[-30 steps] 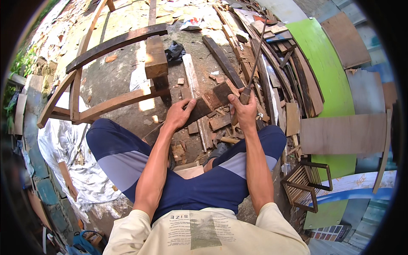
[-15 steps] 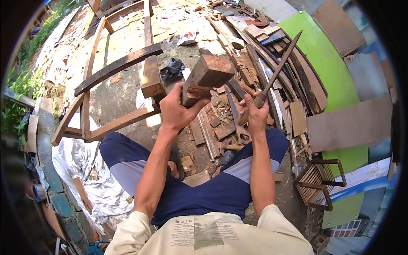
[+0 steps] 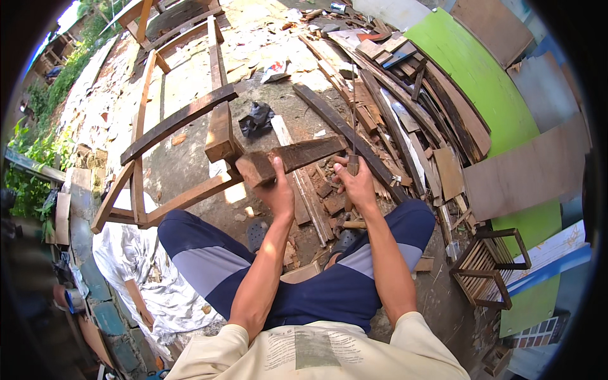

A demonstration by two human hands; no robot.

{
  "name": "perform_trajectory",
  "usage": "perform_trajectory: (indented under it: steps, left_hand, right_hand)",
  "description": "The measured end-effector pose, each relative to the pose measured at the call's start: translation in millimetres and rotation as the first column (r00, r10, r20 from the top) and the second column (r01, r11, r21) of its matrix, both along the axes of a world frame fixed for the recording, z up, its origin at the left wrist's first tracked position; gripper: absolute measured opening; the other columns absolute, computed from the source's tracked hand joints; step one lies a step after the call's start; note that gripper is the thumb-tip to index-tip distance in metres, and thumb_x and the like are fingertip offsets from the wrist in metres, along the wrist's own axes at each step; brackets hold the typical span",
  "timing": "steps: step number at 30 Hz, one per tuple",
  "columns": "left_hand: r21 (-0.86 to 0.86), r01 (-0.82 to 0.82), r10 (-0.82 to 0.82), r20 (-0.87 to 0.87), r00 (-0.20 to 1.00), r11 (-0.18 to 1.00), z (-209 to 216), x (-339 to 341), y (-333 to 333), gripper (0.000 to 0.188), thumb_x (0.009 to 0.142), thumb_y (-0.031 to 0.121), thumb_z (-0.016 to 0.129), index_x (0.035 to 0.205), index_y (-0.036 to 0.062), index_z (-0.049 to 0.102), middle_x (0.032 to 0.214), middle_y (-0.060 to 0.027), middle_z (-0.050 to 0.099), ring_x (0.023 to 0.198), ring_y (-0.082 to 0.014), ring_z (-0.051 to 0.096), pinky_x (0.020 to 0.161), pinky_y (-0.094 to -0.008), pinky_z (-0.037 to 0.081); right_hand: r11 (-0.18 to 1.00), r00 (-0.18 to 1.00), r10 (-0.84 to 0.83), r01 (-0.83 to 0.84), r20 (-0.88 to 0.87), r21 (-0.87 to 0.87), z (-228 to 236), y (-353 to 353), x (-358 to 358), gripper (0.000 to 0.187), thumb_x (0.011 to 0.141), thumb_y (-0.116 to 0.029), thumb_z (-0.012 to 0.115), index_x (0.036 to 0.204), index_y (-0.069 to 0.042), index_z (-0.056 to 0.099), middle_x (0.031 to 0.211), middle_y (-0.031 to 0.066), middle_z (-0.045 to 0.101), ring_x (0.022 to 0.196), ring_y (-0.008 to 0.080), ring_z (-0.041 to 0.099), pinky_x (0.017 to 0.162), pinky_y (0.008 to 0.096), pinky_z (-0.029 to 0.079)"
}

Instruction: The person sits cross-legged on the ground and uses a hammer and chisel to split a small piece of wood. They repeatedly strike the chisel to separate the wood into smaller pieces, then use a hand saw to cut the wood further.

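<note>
Wood block (image 3: 291, 161) lowered, left hand (image 3: 277, 190) clamped beneath; right hand (image 3: 358, 185) gripping tool handle (image 3: 352, 166)

Bare dirt ground (image 3: 183, 171) strewn with wood chips carries a curved wooden chair frame (image 3: 171, 126), a crumpled black rag (image 3: 256, 119), a heap of scrap planks (image 3: 392, 107), a green board (image 3: 487, 88) and a small slatted crate (image 3: 484, 269)
</note>
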State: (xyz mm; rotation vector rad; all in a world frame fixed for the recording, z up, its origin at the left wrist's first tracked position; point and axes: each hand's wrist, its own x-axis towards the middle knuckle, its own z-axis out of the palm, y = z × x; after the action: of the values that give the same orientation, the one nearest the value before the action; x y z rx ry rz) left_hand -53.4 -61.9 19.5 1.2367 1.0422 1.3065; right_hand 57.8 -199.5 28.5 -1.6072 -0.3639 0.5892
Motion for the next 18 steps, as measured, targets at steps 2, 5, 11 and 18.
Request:
perform_trajectory:
  steps: [2, 5, 11, 18]
  left_hand:
    - [-0.177, -0.032, 0.039, 0.038, 0.999, 0.984, -36, -14, -7, 0.068, 0.095, 0.023, 0.074, 0.145, -0.0063, 0.039, 0.138, -0.0163, 0.054, 0.119, -0.0231, 0.058, 0.107, -0.0347, 0.042]
    - [-0.238, 0.239, -0.255, -0.036, 0.966, 0.941, -62, -58, -1, 0.077, 0.094, 0.032, 0.075, 0.15, -0.0005, 0.034, 0.144, -0.0155, 0.048, 0.126, -0.0231, 0.054, 0.109, -0.0385, 0.043]
    - [-0.283, 0.527, -0.385, 0.432, 0.816, 0.801, -37, -112, 15, 0.082, 0.094, 0.069, 0.053, 0.146, 0.0065, 0.041, 0.139, -0.0107, 0.055, 0.122, -0.0277, 0.06, 0.102, -0.0471, 0.051]
    - [-0.613, 0.318, -0.312, 0.12, 0.942, 0.723, -19, -125, 44, 0.056, 0.097, 0.048, 0.065, 0.121, -0.0024, 0.062, 0.111, -0.0119, 0.068, 0.099, -0.0203, 0.067, 0.088, -0.0367, 0.054]
  right_hand:
    - [0.997, 0.999, 0.043, -0.043, 0.002, -0.064, -14, 1, -5, 0.037, 0.096, -0.02, 0.071, 0.122, 0.001, 0.056, 0.122, 0.0123, 0.069, 0.079, 0.0153, 0.069, 0.051, 0.0268, 0.055]
    - [0.978, 0.995, 0.095, -0.089, 0.02, -0.188, -34, 5, -12, 0.056, 0.092, -0.032, 0.074, 0.128, 0.007, 0.055, 0.102, 0.017, 0.071, 0.074, 0.0177, 0.071, 0.057, 0.0325, 0.056]
    - [0.938, 0.959, 0.228, -0.263, -0.17, -0.226, -47, 4, -32, 0.095, 0.088, -0.054, 0.073, 0.144, 0.016, 0.04, 0.13, 0.0327, 0.059, 0.113, 0.034, 0.064, 0.096, 0.0422, 0.05]
    - [0.906, 0.933, 0.268, -0.329, -0.241, -0.265, -37, 11, -132, 0.081, 0.091, -0.055, 0.07, 0.134, 0.011, 0.052, 0.115, 0.0255, 0.061, 0.109, 0.0311, 0.06, 0.092, 0.0402, 0.047]
